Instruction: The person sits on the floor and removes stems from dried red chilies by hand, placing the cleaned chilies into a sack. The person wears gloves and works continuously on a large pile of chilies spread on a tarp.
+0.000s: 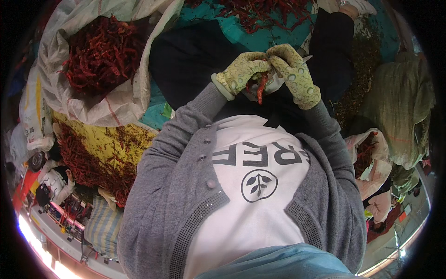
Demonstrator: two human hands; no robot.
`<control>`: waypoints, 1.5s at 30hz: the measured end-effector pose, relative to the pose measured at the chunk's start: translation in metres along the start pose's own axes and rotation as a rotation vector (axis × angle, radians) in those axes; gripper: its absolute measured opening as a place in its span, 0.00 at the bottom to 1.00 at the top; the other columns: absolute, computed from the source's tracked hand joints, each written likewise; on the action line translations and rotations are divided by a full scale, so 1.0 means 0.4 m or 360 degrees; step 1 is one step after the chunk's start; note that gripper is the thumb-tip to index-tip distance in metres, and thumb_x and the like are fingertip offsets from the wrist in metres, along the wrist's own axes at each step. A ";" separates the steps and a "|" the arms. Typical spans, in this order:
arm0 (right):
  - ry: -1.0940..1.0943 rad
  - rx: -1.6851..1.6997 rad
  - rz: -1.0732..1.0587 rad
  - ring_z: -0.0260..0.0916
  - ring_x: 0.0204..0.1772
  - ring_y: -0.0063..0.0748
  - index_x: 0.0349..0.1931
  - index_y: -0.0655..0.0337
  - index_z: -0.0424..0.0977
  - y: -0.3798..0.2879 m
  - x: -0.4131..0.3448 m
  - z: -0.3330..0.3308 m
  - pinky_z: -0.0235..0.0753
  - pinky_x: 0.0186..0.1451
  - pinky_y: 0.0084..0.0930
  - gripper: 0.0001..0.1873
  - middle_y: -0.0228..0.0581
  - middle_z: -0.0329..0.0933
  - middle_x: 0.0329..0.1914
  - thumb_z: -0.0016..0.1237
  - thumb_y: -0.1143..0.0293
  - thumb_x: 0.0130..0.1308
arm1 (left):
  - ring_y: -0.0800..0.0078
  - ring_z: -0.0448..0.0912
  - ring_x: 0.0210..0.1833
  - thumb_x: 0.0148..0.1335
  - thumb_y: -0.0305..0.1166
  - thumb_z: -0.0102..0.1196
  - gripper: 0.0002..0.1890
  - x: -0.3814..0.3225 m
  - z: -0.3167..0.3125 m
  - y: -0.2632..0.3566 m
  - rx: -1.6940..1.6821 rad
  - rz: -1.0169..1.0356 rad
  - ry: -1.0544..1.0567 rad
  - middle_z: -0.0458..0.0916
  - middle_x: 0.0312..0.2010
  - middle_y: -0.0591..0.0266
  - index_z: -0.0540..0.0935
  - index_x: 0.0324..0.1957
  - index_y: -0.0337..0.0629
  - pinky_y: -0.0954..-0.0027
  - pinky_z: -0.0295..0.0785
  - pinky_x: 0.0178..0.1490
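My left hand [244, 71], in a yellow-green patterned glove, is closed around dried red chili peppers. One chili [261, 89] hangs down below its fingers, and more red shows beside it. My right hand [292, 75], gloved alike, is bent in with its fingertips touching the fingers of my left hand above the chili; whether anything is pinched between them is hidden. Behind the chili, between the hands, lies a piece of white material [275, 84] with some print. Both hands are over my dark-clothed lap.
A large white woven sack [118, 110] of dried chilies stands at left, above a yellow sheet [94, 134] with chilies and debris. More chilies [264, 12] lie on a teal sheet [230, 31] ahead. Stems or debris [362, 66] and smaller sacks [381, 167] are at right. Another person [54, 183] is lower left.
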State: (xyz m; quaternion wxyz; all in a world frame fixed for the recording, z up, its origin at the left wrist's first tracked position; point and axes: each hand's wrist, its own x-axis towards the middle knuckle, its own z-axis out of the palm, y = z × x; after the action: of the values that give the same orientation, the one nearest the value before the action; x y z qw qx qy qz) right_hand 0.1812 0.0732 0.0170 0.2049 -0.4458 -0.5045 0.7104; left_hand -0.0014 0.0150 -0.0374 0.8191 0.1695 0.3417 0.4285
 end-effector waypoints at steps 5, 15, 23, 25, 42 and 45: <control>0.0152 -0.1178 -0.0875 0.78 0.45 0.36 0.50 0.61 0.74 0.020 0.050 0.016 0.78 0.48 0.31 0.12 0.39 0.78 0.45 0.48 0.75 0.68 | 0.77 0.82 0.40 0.68 0.31 0.57 0.12 0.008 -0.006 0.000 0.0250 0.0052 0.0196 0.84 0.41 0.63 0.81 0.50 0.36 0.74 0.79 0.45; -0.0091 -0.1512 -0.0449 0.77 0.51 0.47 0.45 0.59 0.78 -0.078 0.051 -0.116 0.77 0.53 0.38 0.10 0.43 0.79 0.46 0.50 0.68 0.68 | 0.79 0.78 0.32 0.65 0.32 0.58 0.10 -0.219 0.037 0.318 0.1016 0.0400 0.0793 0.82 0.32 0.65 0.82 0.44 0.38 0.78 0.72 0.36; -0.0098 -0.1471 -0.0105 0.78 0.47 0.41 0.47 0.62 0.76 0.020 0.210 -0.343 0.77 0.49 0.33 0.16 0.45 0.79 0.44 0.47 0.59 0.71 | 0.55 0.75 0.60 0.66 0.37 0.59 0.23 -0.723 -0.447 0.662 0.3433 0.0441 0.1800 0.79 0.56 0.51 0.76 0.61 0.41 0.60 0.68 0.64; 0.0229 -0.1843 -0.0257 0.78 0.51 0.46 0.54 0.63 0.74 0.089 0.283 -0.431 0.77 0.52 0.36 0.22 0.49 0.79 0.50 0.48 0.54 0.70 | 0.57 0.75 0.60 0.67 0.36 0.58 0.22 -0.694 -0.466 0.663 0.3192 0.0449 0.1895 0.79 0.56 0.52 0.77 0.60 0.41 0.61 0.68 0.65; 0.0761 -0.1145 0.0096 0.77 0.52 0.39 0.53 0.57 0.76 0.118 0.390 -0.472 0.75 0.55 0.35 0.17 0.41 0.79 0.50 0.51 0.61 0.68 | 0.56 0.72 0.60 0.60 0.26 0.53 0.23 0.573 -0.003 0.116 0.3592 0.0411 -0.0017 0.74 0.56 0.55 0.76 0.60 0.50 0.54 0.67 0.61; 0.0755 -0.1148 -0.0108 0.77 0.51 0.43 0.49 0.57 0.77 0.102 0.408 -0.460 0.76 0.54 0.38 0.14 0.43 0.79 0.48 0.50 0.60 0.69 | 0.56 0.73 0.59 0.61 0.28 0.52 0.20 0.552 -0.023 0.112 0.3616 0.0488 -0.0148 0.75 0.55 0.55 0.78 0.56 0.50 0.55 0.69 0.59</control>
State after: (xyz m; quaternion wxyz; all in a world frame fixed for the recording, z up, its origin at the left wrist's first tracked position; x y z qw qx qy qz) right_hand 0.2575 0.2756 -0.1066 0.1693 -0.6231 -0.6738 0.3593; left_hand 0.0540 0.2212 -0.1101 0.1442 0.8664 0.4764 -0.0388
